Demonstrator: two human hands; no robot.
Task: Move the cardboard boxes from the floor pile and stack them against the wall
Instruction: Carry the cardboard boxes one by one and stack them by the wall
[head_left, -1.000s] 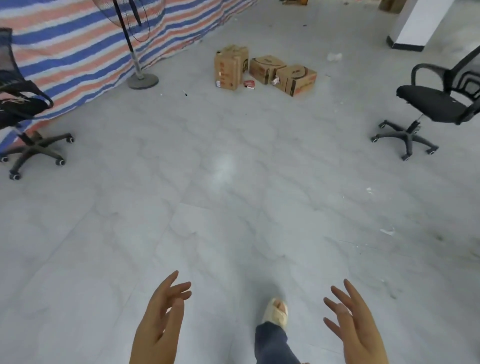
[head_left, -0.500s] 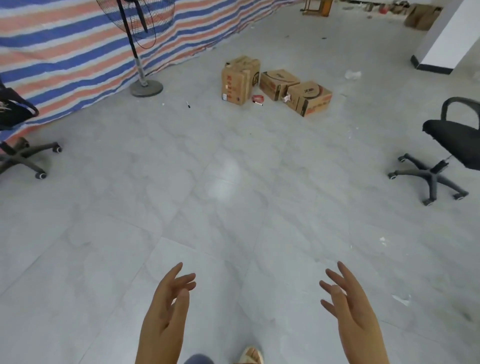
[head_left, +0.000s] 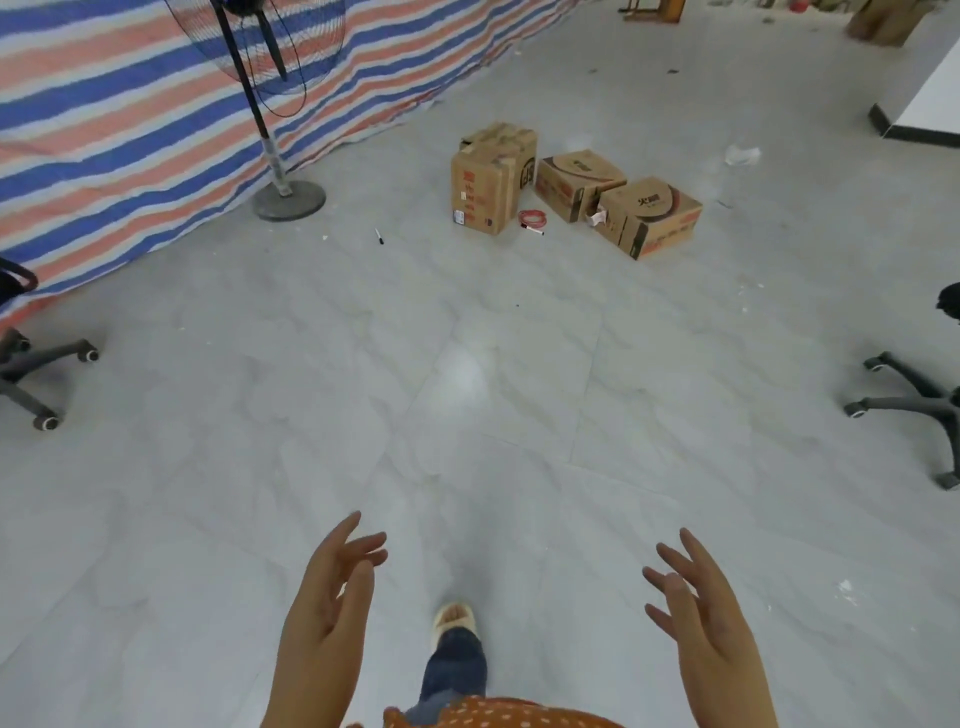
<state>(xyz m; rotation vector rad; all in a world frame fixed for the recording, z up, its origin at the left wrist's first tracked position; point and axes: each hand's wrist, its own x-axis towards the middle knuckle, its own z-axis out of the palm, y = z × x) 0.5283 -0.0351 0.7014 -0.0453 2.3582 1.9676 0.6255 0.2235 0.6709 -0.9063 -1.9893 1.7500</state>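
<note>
Cardboard boxes (head_left: 566, 189) were what you were after, and at this moment three of them sat together on the pale tiled floor (head_left: 467, 389), well ahead of you and well apart from both hands. The tall box (head_left: 485, 187) stood upright on the left of the group, the middle box (head_left: 576, 182) lay just beside it, and the right box (head_left: 649, 215) sat nearest the front, its corner turned toward you. A red cord (head_left: 531, 218) lay on the tiles between the tall box and the others, and a small pen (head_left: 380, 236) lay off to the left.

Your left hand (head_left: 332, 603) was held out low in front of you, fingers straight and spread, with nothing in it. Your right hand (head_left: 701, 608) matched it, palm turned inward, fingers loosely extended, also holding nothing. One foot in a light slipper (head_left: 453, 618) was planted forward between them.

As for progress, you had none of the three boxes in hand, and none of them stood against a wall; no stack showed anywhere in view. Whether others had been moved out of sight, I cannot tell. A striped tarpaulin (head_left: 130, 119) hung along the left with a standing fan (head_left: 270, 104) before it, and a white wall corner (head_left: 930, 104) showed at the far right; which one was meant as the stacking place is not evident. By my reckoning, the reach, the lift, the carry and the stacking were all left for these three.
</note>
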